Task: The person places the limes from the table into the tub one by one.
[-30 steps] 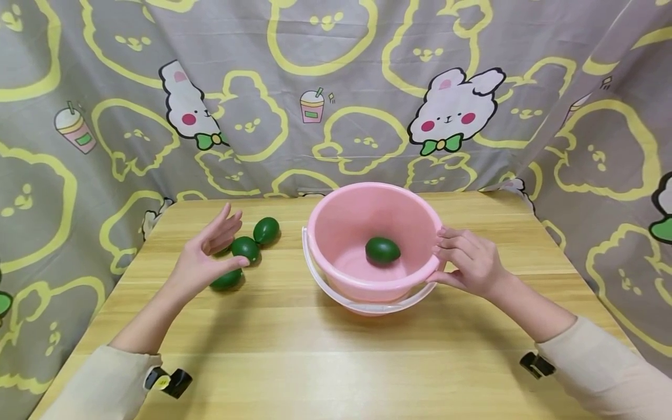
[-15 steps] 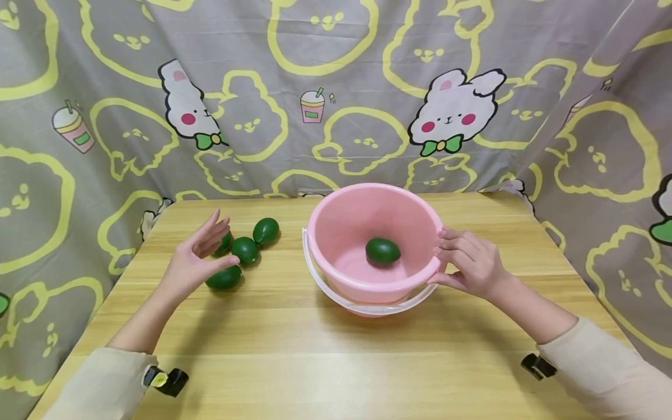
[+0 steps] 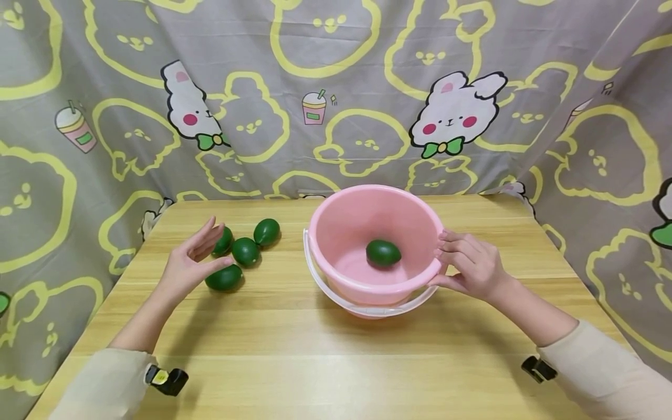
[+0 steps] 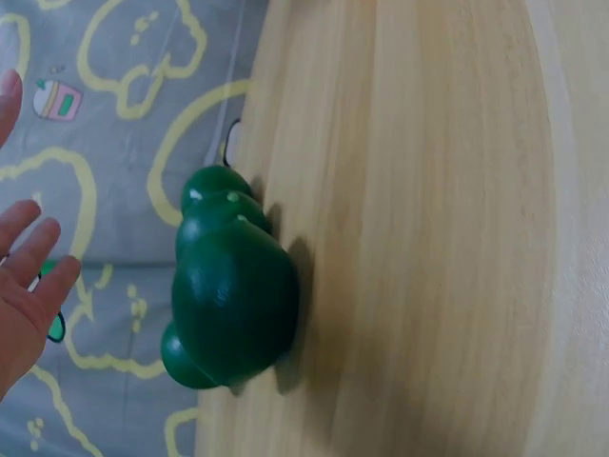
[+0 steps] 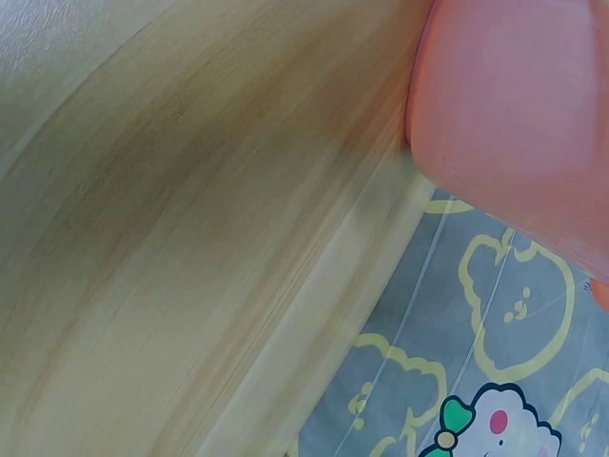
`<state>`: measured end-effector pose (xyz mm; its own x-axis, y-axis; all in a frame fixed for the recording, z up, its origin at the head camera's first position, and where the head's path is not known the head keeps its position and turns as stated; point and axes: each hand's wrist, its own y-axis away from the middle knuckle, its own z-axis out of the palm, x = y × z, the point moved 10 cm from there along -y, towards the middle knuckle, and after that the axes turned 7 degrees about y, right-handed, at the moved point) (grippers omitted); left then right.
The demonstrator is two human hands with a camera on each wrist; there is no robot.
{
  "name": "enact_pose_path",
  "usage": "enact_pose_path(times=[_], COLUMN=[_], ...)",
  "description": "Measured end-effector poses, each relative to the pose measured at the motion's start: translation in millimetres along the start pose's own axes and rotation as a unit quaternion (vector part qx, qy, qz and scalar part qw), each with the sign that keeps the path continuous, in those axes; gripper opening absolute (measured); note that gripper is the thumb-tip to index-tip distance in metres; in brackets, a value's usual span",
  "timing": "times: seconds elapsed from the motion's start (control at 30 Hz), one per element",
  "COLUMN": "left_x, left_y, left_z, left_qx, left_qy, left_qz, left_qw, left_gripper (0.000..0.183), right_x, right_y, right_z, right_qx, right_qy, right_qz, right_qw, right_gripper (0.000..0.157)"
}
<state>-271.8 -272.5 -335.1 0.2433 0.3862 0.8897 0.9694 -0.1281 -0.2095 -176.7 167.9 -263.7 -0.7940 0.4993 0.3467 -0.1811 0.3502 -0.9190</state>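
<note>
Near fruit [image 3: 224, 279] lies on the table [image 3: 336, 373], right by your left hand [image 3: 184, 265]: fingers extended, thumb spread, nothing held. Left wrist view shows a gap between fingertips and fruit. Skin is green, smooth, glossy; can't tell the kind. Probably light and fairly firm, maybe slick, prone to roll, unlikely to break. Best hold looks like thumb and fingers across the fat middle, not the narrower ends, where it could slip. Just beyond it is the middle fruit [image 3: 245, 252], next to the far fruit [image 3: 267, 232]; the back fruit [image 3: 224, 241] is partly hidden by your fingers. They sit close, so a wide grasp could bump a neighbour. Inner fruit [image 3: 383, 253] lies on the bottom of the bucket [image 3: 336, 233], pink, standing upright. Your right hand [image 3: 472, 262] pinches its rim on the right side, thumb low toward the front. Bucket looks like thin plastic: likely light, slightly flexy, easy to tip or slide, so the rim seems a sound spot to steady it. White handle [image 3: 385, 310] hangs down in front. You wear pale sleeves [image 3: 105, 385]. Patterned curtain [image 3: 362, 134] behind and at both sides.
</note>
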Motion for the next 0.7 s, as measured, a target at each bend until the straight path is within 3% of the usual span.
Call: enact_pose_path(times=[0.33, 0.7], left_x=[-15.7, -36.6], left_y=[1.7, -1.1], left_z=[-1.8, -3.5], left_qx=[-0.014, -0.018], left_qy=[0.001, -0.001], left_qz=[0.007, -0.007], left_qw=[0.9999, 0.9998], left_gripper=[0.075, 0.081], right_x=[0.0, 0.4], right_y=[0.3, 0.0], right_z=[-0.1, -0.1], right_qx=[0.001, 0.007], right_qy=[0.001, 0.004], right_qz=[0.002, 0.008], right_qw=[1.0, 1.0], right_gripper=[0.057, 0.057])
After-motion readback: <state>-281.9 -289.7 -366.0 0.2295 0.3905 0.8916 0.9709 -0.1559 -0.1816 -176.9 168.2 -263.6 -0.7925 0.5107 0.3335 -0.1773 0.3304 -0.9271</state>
